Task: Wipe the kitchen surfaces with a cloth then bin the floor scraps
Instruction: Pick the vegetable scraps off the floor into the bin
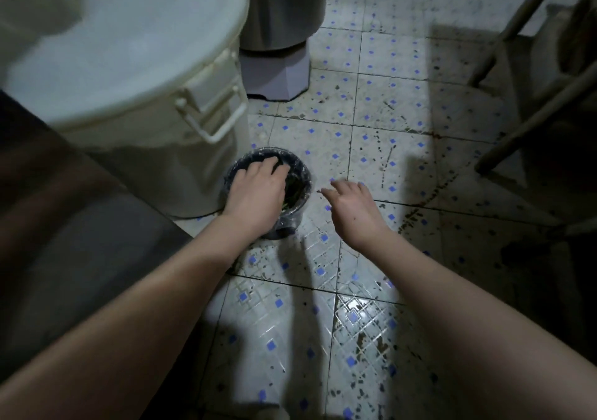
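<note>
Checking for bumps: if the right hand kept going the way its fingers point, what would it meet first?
Probably the rim of the small lined bin, just beyond the right hand. Depth is unclear: it might pass above the rim and reach the left hand.

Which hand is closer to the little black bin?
Left. The left hand is right over the bin's mouth. The right hand hovers off to the bin's right, above the floor tiles, not touching it.
</note>
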The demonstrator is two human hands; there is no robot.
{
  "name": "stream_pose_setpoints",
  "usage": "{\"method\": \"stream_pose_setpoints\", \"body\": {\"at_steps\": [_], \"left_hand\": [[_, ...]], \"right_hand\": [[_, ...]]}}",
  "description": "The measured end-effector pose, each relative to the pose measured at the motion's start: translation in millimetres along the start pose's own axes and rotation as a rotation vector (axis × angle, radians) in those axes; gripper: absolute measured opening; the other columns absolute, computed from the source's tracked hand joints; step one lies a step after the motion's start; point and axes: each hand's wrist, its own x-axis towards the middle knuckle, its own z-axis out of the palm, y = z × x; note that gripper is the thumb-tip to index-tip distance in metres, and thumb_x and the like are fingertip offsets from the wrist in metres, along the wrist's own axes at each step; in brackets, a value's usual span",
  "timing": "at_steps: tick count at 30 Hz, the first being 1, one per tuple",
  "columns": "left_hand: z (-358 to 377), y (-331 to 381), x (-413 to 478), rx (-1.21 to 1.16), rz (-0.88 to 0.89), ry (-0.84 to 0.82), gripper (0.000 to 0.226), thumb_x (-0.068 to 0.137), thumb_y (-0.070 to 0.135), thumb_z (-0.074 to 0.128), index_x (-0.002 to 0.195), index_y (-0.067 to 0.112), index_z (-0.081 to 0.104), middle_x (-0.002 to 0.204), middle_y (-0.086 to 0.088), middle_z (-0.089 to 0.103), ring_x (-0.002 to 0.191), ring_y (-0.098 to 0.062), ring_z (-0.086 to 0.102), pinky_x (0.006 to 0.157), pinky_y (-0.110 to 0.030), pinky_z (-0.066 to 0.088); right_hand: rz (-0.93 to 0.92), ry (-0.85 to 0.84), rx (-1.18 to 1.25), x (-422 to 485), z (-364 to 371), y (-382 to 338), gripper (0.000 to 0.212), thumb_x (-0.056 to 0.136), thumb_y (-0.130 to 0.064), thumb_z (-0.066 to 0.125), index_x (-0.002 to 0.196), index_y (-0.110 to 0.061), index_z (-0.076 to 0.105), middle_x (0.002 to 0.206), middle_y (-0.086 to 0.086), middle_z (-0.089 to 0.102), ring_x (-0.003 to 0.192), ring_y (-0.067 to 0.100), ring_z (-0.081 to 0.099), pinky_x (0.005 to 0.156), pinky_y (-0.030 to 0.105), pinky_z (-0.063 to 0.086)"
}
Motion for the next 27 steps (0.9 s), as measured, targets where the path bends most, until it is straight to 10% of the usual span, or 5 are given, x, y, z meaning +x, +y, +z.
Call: {"method": "stream_pose_setpoints", "body": {"at_steps": [27], "left_hand": [[-552, -22, -3, 0.054, 0.001, -0.024, 0.039, 0.097, 0.028, 0.039, 0.133, 0.013, 0.042, 0.131, -0.011, 0.05, 0.114, -0.031, 0.051, 0.09, -0.043, 0.043]], "right_hand": [[0.064, 0.081, -0.026, -56, -555, -59, 0.044, 0.089, -0.007, 0.045, 0.133, -0.013, 0.045, 0.136, 0.009, 0.046, 0.127, 0.029, 0.038, 0.106, 0.042, 0.028]]}}
